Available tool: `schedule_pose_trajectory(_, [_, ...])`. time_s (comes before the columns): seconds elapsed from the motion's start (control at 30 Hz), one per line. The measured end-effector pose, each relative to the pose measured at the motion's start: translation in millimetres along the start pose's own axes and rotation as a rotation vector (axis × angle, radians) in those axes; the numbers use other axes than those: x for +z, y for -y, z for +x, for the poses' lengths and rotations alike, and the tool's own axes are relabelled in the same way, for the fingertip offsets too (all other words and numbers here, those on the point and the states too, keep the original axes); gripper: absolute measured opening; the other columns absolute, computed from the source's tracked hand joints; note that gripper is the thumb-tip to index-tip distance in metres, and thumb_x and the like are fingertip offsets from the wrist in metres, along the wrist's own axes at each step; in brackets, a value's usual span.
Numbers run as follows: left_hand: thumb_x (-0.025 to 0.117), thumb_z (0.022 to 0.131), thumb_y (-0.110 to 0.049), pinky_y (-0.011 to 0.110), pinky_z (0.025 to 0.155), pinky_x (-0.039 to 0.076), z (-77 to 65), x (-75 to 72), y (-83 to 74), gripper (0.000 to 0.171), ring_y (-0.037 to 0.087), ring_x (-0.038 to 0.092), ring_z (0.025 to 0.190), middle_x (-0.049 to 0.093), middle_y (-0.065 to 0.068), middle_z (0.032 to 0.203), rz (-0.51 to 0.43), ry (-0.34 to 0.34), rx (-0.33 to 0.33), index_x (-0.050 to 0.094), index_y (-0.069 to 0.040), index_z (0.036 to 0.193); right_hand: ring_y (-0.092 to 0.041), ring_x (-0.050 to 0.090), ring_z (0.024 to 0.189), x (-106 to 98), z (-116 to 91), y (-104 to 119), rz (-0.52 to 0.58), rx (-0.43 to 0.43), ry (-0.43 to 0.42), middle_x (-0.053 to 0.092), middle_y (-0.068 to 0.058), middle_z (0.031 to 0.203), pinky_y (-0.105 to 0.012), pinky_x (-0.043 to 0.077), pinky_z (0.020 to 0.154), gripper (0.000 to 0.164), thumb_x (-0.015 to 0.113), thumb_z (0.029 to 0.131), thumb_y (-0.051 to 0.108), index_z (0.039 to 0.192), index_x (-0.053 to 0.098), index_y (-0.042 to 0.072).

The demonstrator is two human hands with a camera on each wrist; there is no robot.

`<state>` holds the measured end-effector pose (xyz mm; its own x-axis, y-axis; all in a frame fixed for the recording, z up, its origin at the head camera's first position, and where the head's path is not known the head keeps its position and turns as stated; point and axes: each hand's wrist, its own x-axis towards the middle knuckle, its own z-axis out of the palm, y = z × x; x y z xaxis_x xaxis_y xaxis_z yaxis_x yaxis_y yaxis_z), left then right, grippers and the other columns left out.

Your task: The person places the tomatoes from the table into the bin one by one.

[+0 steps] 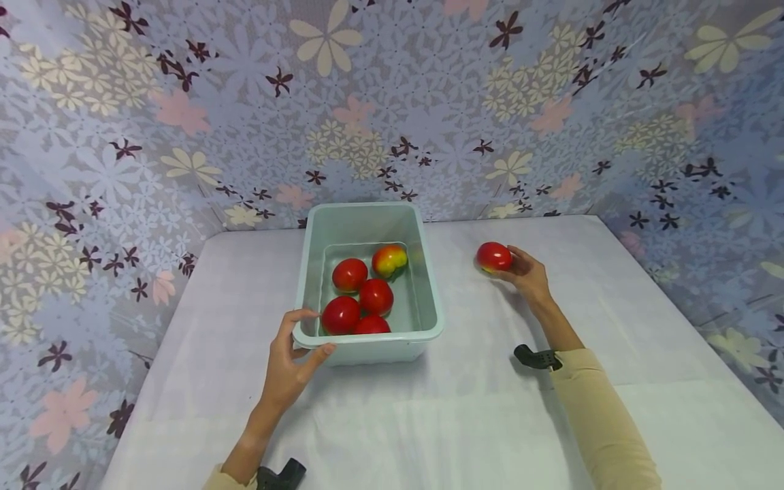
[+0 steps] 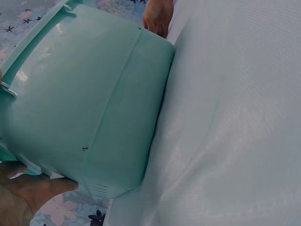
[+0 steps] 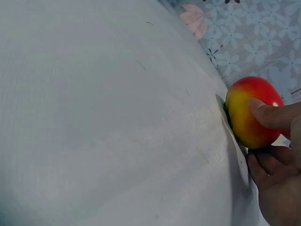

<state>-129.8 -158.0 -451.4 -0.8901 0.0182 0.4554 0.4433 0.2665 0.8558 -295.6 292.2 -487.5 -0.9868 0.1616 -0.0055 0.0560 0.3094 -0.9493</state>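
A light green plastic tub (image 1: 367,346) stands on the white-covered table with several glossy red fruits (image 1: 376,297) inside; one mango (image 1: 388,260) shows yellow and green. My left hand (image 1: 289,361) grips the tub's near left corner, thumb outside and fingers at the rim. In the left wrist view the tub's wall (image 2: 89,94) fills much of the picture beside the hand (image 2: 23,193). To the tub's right, my right hand (image 1: 528,273) holds a red-and-yellow mango (image 1: 493,256) at the tabletop. The right wrist view shows the thumb (image 3: 273,115) against this mango (image 3: 247,127), other fingers below it.
White cloth (image 1: 478,422) covers the table. A floral-patterned backdrop (image 1: 392,102) rises behind the table and along both sides. Dark wrist straps (image 1: 537,357) sit at the sleeve cuffs.
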Motion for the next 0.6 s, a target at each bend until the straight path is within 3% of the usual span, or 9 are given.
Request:
schedule_pose_trajectory(0.27, [0.074, 0.081, 0.000, 0.030, 0.070, 0.057, 1.2, 0.6, -1.5, 0.050, 0.009, 0.049, 0.122, 0.056, 0.019, 0.124, 0.001, 0.005, 0.006, 0.051, -0.004, 0.124, -0.035, 0.044, 0.136, -1.5, 2.1, -3.2, 0.048, 0.013, -0.037, 0.042, -0.021, 0.150, -0.028, 0.040, 0.105, 0.072, 0.070, 0.085, -0.004, 0.148, 0.038, 0.004])
schedule_pose_trajectory(0.6, [0.074, 0.081, 0.000, 0.029, 0.070, 0.057, -0.3, 0.1, 0.0, 0.049, 0.008, 0.048, 0.123, 0.055, 0.020, 0.123, 0.001, 0.003, 0.012, 0.050, -0.003, 0.124, -0.033, 0.044, 0.136, 0.4, 5.4, -7.8, 0.036, 0.025, -0.059, 0.041, -0.019, 0.151, -0.027, 0.040, 0.104, 0.071, 0.072, 0.085, 0.000, 0.148, 0.039, 0.005])
